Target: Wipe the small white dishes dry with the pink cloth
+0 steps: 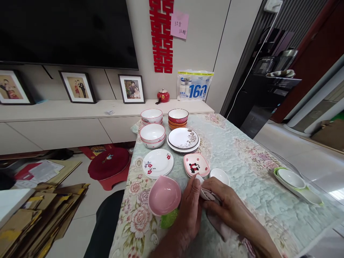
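Observation:
My left hand (190,206) and my right hand (224,200) are together near the table's front, closed around a small white dish (204,193). A pale cloth (220,225) hangs below my right hand. Just behind them are a white bowl (219,176) and a pink square plate (196,164) with a cartoon figure. To the left lie a pink peach-shaped bowl (164,195) and a green leaf-shaped piece (169,218), partly hidden by my left arm.
White plates with red flowers (158,163), brown-patterned plates (183,139), white bowls (152,133) and red-orange bowls (178,116) stand in stacks behind. Green-edged dishes (291,179) sit at the right. A red stool (109,163) is left of the table.

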The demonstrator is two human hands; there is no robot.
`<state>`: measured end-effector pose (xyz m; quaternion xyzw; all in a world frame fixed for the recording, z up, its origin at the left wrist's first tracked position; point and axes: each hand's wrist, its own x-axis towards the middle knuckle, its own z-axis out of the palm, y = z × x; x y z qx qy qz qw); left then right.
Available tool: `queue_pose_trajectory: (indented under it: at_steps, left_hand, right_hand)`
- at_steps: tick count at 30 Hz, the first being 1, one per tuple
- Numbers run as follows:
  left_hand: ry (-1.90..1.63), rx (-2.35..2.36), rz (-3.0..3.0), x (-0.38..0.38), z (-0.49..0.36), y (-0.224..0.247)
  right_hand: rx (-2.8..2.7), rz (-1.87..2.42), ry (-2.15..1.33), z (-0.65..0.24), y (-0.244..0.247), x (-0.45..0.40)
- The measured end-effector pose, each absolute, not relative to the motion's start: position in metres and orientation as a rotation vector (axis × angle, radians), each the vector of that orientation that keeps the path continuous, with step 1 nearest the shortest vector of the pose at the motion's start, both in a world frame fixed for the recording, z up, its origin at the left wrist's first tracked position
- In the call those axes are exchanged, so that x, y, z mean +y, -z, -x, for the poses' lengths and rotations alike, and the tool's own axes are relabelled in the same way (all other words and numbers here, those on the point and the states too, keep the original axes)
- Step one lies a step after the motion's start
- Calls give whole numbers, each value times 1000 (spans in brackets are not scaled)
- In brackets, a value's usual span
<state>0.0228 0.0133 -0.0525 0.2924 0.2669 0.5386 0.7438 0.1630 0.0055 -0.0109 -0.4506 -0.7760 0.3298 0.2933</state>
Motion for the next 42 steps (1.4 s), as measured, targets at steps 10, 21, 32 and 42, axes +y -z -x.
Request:
queue_pose_trajectory:
  at_steps: [10, 21, 32, 42]
  left_hand:
    - [-1019, 620, -710, 12, -17, 50]
    - [-983, 642, -726, 16, -21, 52]
    - [-1099, 868, -1014, 17, -22, 50]
    - [-1039, 894, -1035, 14, -20, 48]
  right_hand:
    - [-1783, 1226, -1040, -185, 12, 5]
    - [-1289, 1337, -997, -195, 36, 19]
    - [-1956, 1188, -424, -145, 18, -1]
    - [-1724, 1344, -245, -178, 38, 19]
